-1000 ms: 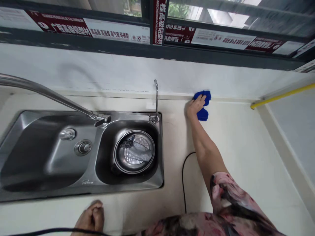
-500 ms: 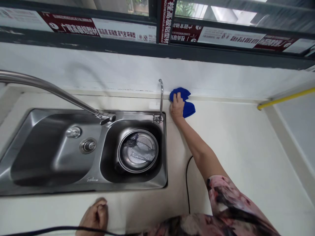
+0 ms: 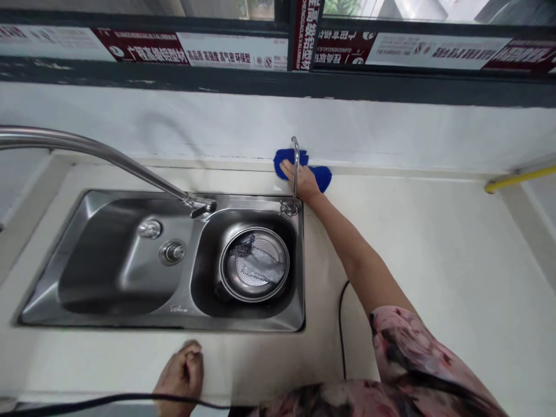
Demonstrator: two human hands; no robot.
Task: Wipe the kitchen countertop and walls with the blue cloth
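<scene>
My right hand point(image 3: 303, 181) presses a blue cloth point(image 3: 322, 175) flat on the cream countertop point(image 3: 425, 249), at the back edge where it meets the white wall. The hand sits just behind the thin small tap point(image 3: 295, 168) at the sink's rear right corner. My left hand point(image 3: 182, 376) rests on the counter's front edge below the sink, fingers curled with nothing seen in them, beside a black cable point(image 3: 108, 401).
A steel double sink point(image 3: 130, 289) fills the left half; its right bowl holds a metal strainer basket point(image 3: 254, 263) with a grey rag. A long faucet spout point(image 3: 104, 156) reaches over it. Another black cable point(image 3: 341, 324) crosses the counter. A yellow pipe point(image 3: 519, 178) lies at right.
My right hand has slid the blue cloth leftward along the back edge, from the open counter to behind the small tap. The left hand stayed put; the view shifted slightly.
</scene>
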